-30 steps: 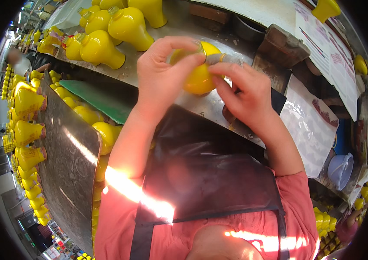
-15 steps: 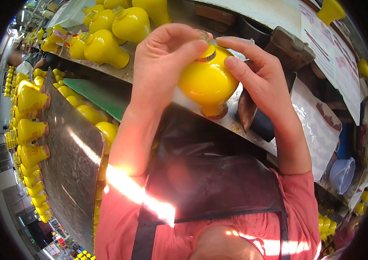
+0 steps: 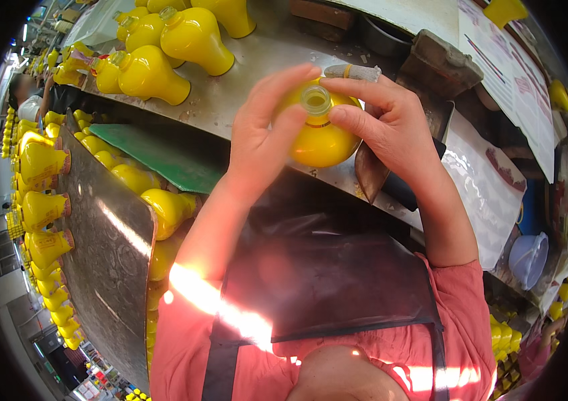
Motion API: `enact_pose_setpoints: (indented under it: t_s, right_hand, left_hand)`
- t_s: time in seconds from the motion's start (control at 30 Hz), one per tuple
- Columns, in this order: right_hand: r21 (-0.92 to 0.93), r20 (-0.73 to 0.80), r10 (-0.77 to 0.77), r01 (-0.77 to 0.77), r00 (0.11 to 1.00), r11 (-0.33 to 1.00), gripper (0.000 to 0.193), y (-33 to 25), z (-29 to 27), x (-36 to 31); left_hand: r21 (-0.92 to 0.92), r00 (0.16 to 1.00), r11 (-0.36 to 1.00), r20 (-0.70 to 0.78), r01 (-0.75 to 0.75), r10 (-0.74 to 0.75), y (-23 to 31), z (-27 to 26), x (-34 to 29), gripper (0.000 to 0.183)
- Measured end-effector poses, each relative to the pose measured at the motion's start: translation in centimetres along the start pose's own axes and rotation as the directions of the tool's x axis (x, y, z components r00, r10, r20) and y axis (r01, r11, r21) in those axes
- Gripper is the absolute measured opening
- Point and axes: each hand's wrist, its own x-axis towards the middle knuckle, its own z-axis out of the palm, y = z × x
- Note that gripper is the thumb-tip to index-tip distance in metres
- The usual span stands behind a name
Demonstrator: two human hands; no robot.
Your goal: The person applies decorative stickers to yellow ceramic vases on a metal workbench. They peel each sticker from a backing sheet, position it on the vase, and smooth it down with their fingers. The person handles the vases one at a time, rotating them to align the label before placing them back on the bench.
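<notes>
A glossy yellow bottle (image 3: pixel 324 147) with a round shoulder and a clear glass neck stands between my hands, its open mouth facing up toward me. My left hand (image 3: pixel 260 127) curves round its left shoulder, thumb beside the neck. From the right, my right hand (image 3: pixel 391 120) grips the shoulder with thumb and fingers, the thumb near the dark band under the neck. The bottle's lower part is hidden beneath its shoulder. Just behind it lies a grey cloth roll (image 3: pixel 354 72) tied with a yellowish band.
Several yellow bottles (image 3: pixel 193 40) stand on the metal bench (image 3: pixel 257 57) at the far left. A green board (image 3: pixel 157 154) and a dark panel (image 3: pixel 106 247) lie left of me, with more bottles around them. To the right are a brown block (image 3: pixel 444 60), white sheets (image 3: pixel 481 180) and a pale bucket (image 3: pixel 528 259).
The bottle has turned from leaning sideways to showing its mouth, and its foot is now hidden. My left hand has moved off the neck, down and right along the shoulder.
</notes>
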Motion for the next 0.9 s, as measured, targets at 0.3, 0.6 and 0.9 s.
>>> enact_pose_setpoints:
  t_s: [0.3, 0.6, 0.9]
  right_hand:
    - [-0.099, -0.059, -0.16, 0.154, 0.985, 0.983, 0.04, -0.2, 0.7, -1.0]
    - [-0.118, -0.04, -0.123, 0.117, 0.992, 0.986, 0.038, -0.2, 0.1, -0.8]
    - [-0.047, -0.021, -0.038, 0.037, 0.999, 0.998, 0.028, -0.1, 0.0, -0.5]
  left_hand:
    - [0.27, 0.985, 0.947, 0.03, -0.172, 0.171, -0.5, -0.3, -1.1, 0.042]
    - [0.347, 0.97, 0.907, 0.047, -0.238, 0.237, -0.9, -0.3, -0.4, 0.044]
    - [0.421, 0.968, 0.872, 0.127, -0.251, 0.218, -1.1, -0.7, -0.3, 0.042]
